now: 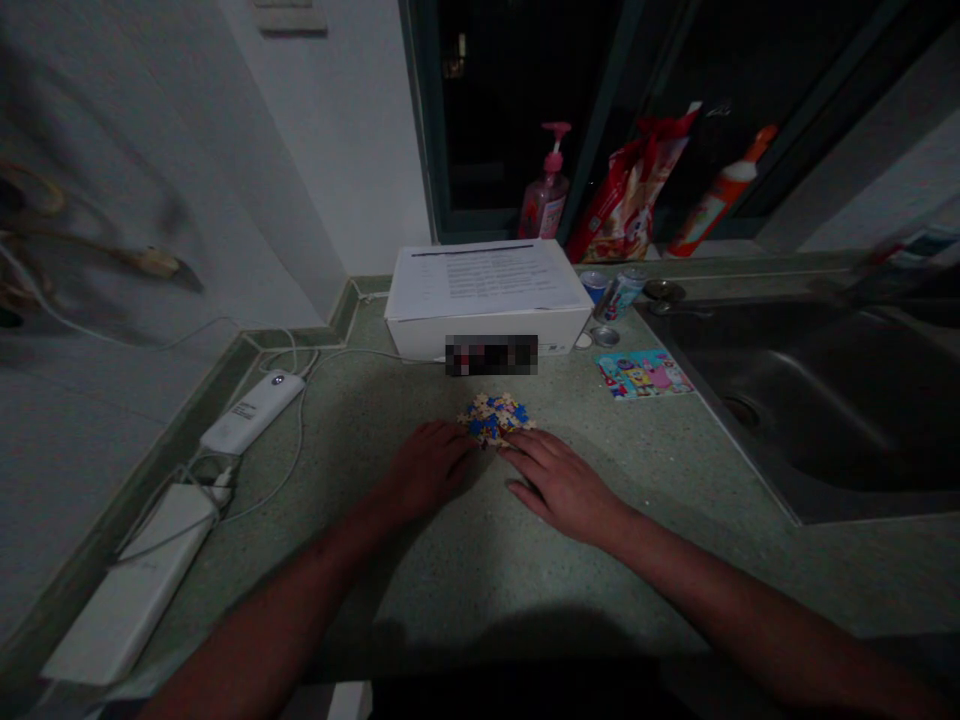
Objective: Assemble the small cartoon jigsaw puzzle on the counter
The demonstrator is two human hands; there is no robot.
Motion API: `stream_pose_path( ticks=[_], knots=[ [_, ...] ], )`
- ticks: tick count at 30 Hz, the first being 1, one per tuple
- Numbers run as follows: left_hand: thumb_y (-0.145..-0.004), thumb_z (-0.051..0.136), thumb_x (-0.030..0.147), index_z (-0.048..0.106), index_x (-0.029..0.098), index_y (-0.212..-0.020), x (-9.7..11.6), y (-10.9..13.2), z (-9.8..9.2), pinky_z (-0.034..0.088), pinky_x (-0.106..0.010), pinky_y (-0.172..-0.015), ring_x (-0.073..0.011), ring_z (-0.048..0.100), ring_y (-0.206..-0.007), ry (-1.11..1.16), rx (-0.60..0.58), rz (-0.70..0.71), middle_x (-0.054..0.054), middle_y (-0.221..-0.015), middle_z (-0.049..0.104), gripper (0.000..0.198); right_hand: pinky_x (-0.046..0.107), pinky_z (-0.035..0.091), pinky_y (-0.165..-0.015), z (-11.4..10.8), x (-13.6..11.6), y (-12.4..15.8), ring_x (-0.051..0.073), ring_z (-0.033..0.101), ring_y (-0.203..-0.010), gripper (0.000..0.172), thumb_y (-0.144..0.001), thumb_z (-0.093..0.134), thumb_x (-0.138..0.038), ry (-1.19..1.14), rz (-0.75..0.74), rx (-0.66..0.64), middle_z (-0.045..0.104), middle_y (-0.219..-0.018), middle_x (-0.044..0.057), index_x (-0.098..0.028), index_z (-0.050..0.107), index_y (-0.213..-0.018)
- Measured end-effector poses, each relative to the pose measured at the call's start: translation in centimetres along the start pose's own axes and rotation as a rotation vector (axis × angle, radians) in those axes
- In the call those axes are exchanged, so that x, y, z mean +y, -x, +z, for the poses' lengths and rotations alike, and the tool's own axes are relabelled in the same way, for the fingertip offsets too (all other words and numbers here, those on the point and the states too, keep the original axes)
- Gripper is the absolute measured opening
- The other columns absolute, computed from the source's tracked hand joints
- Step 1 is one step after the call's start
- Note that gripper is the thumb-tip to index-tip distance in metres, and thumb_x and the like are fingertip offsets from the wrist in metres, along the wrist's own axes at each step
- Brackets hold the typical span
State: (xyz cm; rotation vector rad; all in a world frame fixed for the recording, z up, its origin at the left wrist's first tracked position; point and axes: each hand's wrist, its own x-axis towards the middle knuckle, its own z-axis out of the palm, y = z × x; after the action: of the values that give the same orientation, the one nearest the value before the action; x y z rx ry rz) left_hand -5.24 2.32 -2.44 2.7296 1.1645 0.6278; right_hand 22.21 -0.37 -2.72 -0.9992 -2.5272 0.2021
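Overall, a speckled green countertop (465,590) runs along a white wall (352,130) and under a dark window (487,100), with a steel sink (795,400) set into its right side. Along the window ledge stand a pink pump bottle (547,185), a red printed bag (630,190) and a tilted orange-capped bottle (720,195). Further forward, a white cardboard box (487,335) lies flat against the back of the counter, a printed sheet (484,280) on its lid and a blurred patch on its front. Just right of the box sit two drink cans (621,293) and a small round metal lid (604,336), with a bright cartoon card (643,374) lying flat near the sink edge. On the left, a white power strip (251,412) and a white power brick (131,580) lie near the wall, trailing white cables (300,440).

At center, a small heap of blue and yellow jigsaw pieces (495,418) lies in front of the box, just ahead of both hands. The left hand (427,470) rests palm down, fingertips at the heap's lower left edge. The right hand (559,488) rests palm down, fingers slightly spread, tips at its lower right edge. Neither hand grips anything, and only a narrow gap separates them.
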Motion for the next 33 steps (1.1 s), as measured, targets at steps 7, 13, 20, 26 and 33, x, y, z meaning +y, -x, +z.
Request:
stream_pose_path(
  ticks=[7,13,20,26,33],
  knots=[
    [-0.099,0.065,0.021,0.074,0.023,-0.123,0.0,-0.2,0.2,0.054,-0.054,-0.107,-0.0324,0.062,-0.129,0.003,0.039,0.030,-0.014,-0.142,0.066,0.026,0.061,0.049,-0.119,0.1,0.5,0.0,0.035,0.053,-0.145,0.035,-0.104,0.062,-0.029,0.036,-0.010,0.017,0.056,-0.154,0.020,-0.020,0.068,-0.137],
    [-0.100,0.062,0.021,0.070,0.021,-0.129,0.2,-0.5,0.6,0.052,-0.054,-0.111,-0.0309,0.063,-0.129,0.035,0.048,0.051,-0.014,-0.141,0.068,0.030,0.059,0.049,-0.119,0.0,0.7,-0.6,0.034,0.056,-0.143,0.038,-0.105,0.060,-0.030,0.046,-0.028,0.015,0.061,-0.150,0.019,-0.017,0.065,-0.140],
    [-0.105,0.058,0.022,0.073,0.020,-0.119,0.1,-0.6,0.5,0.053,-0.051,-0.107,-0.0267,0.068,-0.118,0.063,0.129,-0.015,-0.011,-0.128,0.075,0.021,0.056,0.058,-0.106,-1.2,0.5,-3.0,0.032,0.067,-0.124,0.031,-0.103,0.060,-0.022,0.021,0.033,0.001,0.071,-0.132,0.016,-0.017,0.070,-0.131],
    [-0.105,0.060,0.022,0.076,0.022,-0.111,0.1,-0.7,-0.1,0.052,-0.046,-0.103,-0.0248,0.069,-0.107,0.048,0.118,-0.005,-0.007,-0.114,0.079,0.017,0.053,0.061,-0.099,-0.1,0.4,-3.9,0.031,0.070,-0.112,0.023,-0.104,0.059,-0.021,0.026,0.077,0.098,0.075,-0.122,0.015,-0.018,0.076,-0.118],
    [-0.101,0.062,0.019,0.077,0.020,-0.111,0.8,-0.7,0.3,0.052,-0.045,-0.100,-0.0264,0.067,-0.105,0.029,0.033,0.019,-0.008,-0.114,0.077,0.018,0.055,0.060,-0.099,0.4,0.8,-2.6,0.032,0.068,-0.114,0.025,-0.102,0.061,-0.022,0.029,0.026,0.059,0.070,-0.128,0.017,-0.017,0.075,-0.122]
  ],
)
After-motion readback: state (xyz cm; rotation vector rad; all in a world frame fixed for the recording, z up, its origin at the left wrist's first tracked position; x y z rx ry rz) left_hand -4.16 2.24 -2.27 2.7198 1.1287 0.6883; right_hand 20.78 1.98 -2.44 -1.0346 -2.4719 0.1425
